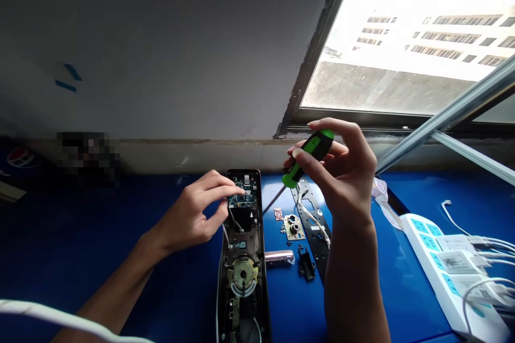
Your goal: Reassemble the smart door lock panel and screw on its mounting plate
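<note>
A long black device housing lies open on the blue table, with a circuit board at its far end and a round metal part lower down. My left hand is at the board, index finger extended onto it, thumb apart and nothing visible in its grasp. Above the table to the right, my right hand holds a green and black screwdriver, its shaft slanting down-left toward the housing's right edge. Whether the tip touches the housing is unclear.
Right of the housing lie a small red board, a square metal part, a black bracket, a pinkish wrapped item and a black plate with white cable. A white power strip stands at right.
</note>
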Tool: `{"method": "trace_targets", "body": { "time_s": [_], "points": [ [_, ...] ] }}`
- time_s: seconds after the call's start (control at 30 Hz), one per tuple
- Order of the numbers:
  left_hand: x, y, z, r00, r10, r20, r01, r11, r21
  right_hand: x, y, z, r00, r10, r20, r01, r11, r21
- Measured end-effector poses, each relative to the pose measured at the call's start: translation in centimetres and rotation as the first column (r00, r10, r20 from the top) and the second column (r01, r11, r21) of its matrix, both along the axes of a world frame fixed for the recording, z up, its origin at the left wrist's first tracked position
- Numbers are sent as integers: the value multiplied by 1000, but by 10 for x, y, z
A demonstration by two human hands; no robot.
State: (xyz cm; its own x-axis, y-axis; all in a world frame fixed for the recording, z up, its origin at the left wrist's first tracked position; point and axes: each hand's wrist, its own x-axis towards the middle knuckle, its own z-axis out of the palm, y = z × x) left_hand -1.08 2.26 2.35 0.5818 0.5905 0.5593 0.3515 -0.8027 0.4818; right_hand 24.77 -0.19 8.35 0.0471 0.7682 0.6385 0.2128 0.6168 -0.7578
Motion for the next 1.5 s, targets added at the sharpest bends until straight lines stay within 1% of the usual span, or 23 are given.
{"method": "trace_targets", "body": {
  "time_s": [0.13,0.23,0.3,0.47,0.6,0.73,0.9,1.17,1.3,1.5],
  "points": [
    [-11,3,1,999,12,-49,-15,998,-63,-17,3,-1,995,-35,-88,43,995,91],
    [-11,5,-2,996,44,-78,-49,996,-69,-25,6,-2,994,-49,-100,61,991,121],
    [-9,6,-5,996,47,-82,-52,997,-57,-27,7,-4,992,-73,-108,86,988,129],
    [-6,9,-10,999,32,-9,-32,999,-16,-30,10,-9,986,-123,-110,142,972,189],
    [-5,9,-10,996,75,48,-70,993,-93,-32,13,-9,980,-161,-121,185,957,222],
    [-4,8,-9,991,112,71,-99,982,-162,-34,14,-8,976,-116,-182,156,962,224],
    [-1,3,-8,989,108,100,-81,966,-245,-34,15,-8,976,-142,-165,170,971,170],
    [-3,4,-13,991,46,126,-16,973,-229,-34,14,-12,982,-106,-158,131,978,160],
    [-5,6,-13,994,8,111,19,971,-239,-32,16,-13,983,-111,-147,140,969,204],
    [-2,4,-10,993,32,118,0,965,-262,-32,20,-13,984,-72,-164,114,957,266]
  ]
}}
